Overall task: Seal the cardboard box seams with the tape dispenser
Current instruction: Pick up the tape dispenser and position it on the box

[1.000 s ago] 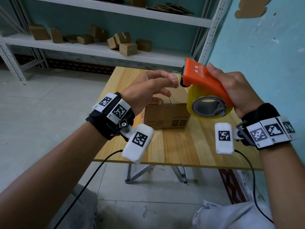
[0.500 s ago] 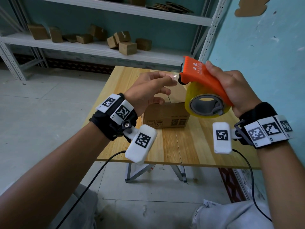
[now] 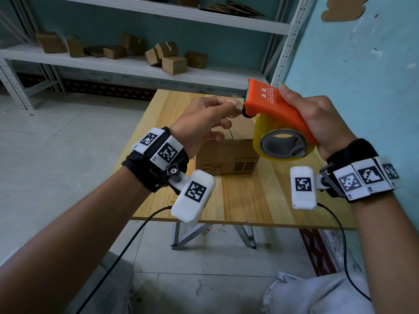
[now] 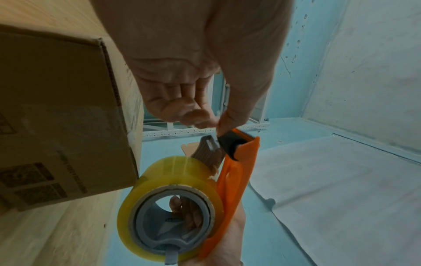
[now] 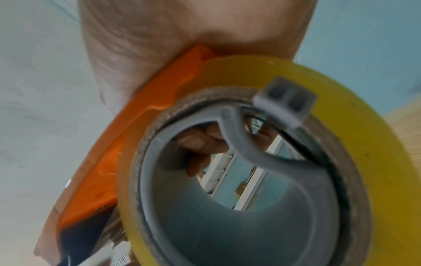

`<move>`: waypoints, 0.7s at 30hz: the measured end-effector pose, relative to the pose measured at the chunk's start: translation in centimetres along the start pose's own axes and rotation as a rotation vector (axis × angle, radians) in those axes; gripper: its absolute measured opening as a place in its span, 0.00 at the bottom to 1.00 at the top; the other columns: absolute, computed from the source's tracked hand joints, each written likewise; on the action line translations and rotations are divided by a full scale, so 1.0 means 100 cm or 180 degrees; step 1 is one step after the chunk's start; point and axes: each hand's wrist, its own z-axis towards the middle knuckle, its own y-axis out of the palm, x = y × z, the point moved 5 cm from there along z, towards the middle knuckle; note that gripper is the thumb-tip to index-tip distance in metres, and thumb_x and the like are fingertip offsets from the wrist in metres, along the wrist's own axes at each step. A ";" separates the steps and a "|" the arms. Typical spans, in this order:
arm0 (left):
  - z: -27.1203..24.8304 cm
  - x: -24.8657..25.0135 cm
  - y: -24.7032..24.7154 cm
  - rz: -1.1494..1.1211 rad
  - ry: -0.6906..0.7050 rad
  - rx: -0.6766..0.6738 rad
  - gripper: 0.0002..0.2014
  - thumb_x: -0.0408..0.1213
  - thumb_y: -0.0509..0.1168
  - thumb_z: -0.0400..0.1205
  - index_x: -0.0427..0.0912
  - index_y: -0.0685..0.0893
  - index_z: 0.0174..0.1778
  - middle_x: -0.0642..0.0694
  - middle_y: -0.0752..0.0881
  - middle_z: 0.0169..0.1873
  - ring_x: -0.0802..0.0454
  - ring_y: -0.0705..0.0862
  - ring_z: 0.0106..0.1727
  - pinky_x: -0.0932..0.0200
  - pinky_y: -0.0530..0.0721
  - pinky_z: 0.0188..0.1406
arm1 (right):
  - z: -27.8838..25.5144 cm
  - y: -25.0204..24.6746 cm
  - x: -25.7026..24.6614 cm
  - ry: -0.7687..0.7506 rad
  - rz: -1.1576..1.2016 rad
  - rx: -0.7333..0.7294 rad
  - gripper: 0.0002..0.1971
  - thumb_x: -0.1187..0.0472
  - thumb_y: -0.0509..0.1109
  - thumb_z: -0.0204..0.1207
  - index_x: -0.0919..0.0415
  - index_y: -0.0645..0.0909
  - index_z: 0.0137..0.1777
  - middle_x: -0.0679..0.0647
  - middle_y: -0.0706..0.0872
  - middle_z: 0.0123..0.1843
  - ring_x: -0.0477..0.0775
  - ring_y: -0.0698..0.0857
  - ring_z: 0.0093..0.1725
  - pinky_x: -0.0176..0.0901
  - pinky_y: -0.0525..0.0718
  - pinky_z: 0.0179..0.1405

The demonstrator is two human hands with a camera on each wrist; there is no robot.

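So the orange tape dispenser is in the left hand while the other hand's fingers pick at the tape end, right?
Not quite: the head view shows the right hand holding the tape dispenser, and the left hand picking at the tape end.

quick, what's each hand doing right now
Left hand: thumb and forefinger pinch the tape end at the dispenser's cutter.
Right hand: grips the orange tape dispenser, held above the cardboard box.
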 end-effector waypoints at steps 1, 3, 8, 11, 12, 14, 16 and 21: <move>0.000 0.000 0.000 -0.0001 -0.0002 -0.0006 0.10 0.37 0.69 0.80 0.38 0.84 0.54 0.48 0.84 0.41 0.59 0.78 0.31 0.63 0.75 0.27 | 0.000 0.000 0.000 0.0013 0.0026 0.0025 0.25 0.37 0.67 0.78 0.56 0.77 0.29 0.52 0.80 0.25 0.46 0.80 0.23 0.30 0.79 0.28; -0.001 0.001 0.000 0.0021 -0.0003 -0.0035 0.09 0.38 0.70 0.79 0.39 0.85 0.52 0.49 0.82 0.40 0.58 0.77 0.31 0.63 0.75 0.27 | -0.001 -0.001 0.000 0.0016 0.0055 0.0050 0.24 0.39 0.67 0.79 0.56 0.77 0.29 0.49 0.80 0.23 0.44 0.81 0.23 0.29 0.80 0.27; -0.002 0.001 0.000 0.0085 0.0010 -0.0109 0.06 0.39 0.69 0.79 0.42 0.85 0.49 0.50 0.80 0.38 0.58 0.77 0.32 0.63 0.74 0.27 | -0.003 0.001 -0.002 0.0041 0.0080 -0.0006 0.24 0.40 0.66 0.80 0.57 0.78 0.30 0.46 0.80 0.21 0.43 0.81 0.22 0.29 0.79 0.26; -0.003 0.002 0.002 0.0143 0.0026 -0.0156 0.04 0.40 0.68 0.80 0.43 0.84 0.44 0.51 0.79 0.34 0.58 0.76 0.32 0.63 0.73 0.27 | -0.003 0.001 -0.003 0.0056 0.0110 -0.0020 0.23 0.41 0.66 0.80 0.56 0.78 0.30 0.45 0.80 0.20 0.42 0.81 0.21 0.28 0.79 0.25; -0.004 0.002 0.002 0.0152 0.0034 -0.0167 0.05 0.40 0.67 0.81 0.44 0.84 0.42 0.52 0.79 0.33 0.58 0.76 0.31 0.63 0.73 0.27 | -0.004 0.001 -0.004 0.0054 0.0112 -0.0023 0.23 0.41 0.66 0.81 0.56 0.78 0.30 0.45 0.81 0.20 0.42 0.81 0.21 0.28 0.79 0.25; -0.004 0.002 0.004 0.0156 0.0041 -0.0178 0.05 0.40 0.67 0.81 0.44 0.83 0.40 0.52 0.79 0.31 0.58 0.75 0.31 0.63 0.73 0.27 | -0.005 0.001 -0.004 0.0047 0.0117 -0.0025 0.23 0.41 0.66 0.81 0.56 0.78 0.30 0.45 0.80 0.20 0.42 0.81 0.21 0.28 0.78 0.25; -0.004 0.002 0.005 0.0145 0.0025 -0.0177 0.05 0.40 0.66 0.81 0.44 0.84 0.42 0.52 0.79 0.31 0.58 0.75 0.30 0.62 0.72 0.27 | -0.005 0.001 -0.004 0.0034 0.0114 -0.0027 0.23 0.41 0.66 0.81 0.56 0.78 0.29 0.45 0.80 0.20 0.42 0.81 0.21 0.28 0.79 0.25; -0.005 0.002 0.006 0.0129 0.0031 -0.0183 0.04 0.38 0.65 0.81 0.43 0.83 0.43 0.52 0.79 0.28 0.58 0.75 0.29 0.63 0.71 0.27 | -0.005 0.001 -0.005 0.0023 0.0143 -0.0042 0.24 0.42 0.66 0.81 0.56 0.76 0.28 0.45 0.79 0.19 0.42 0.79 0.20 0.28 0.78 0.24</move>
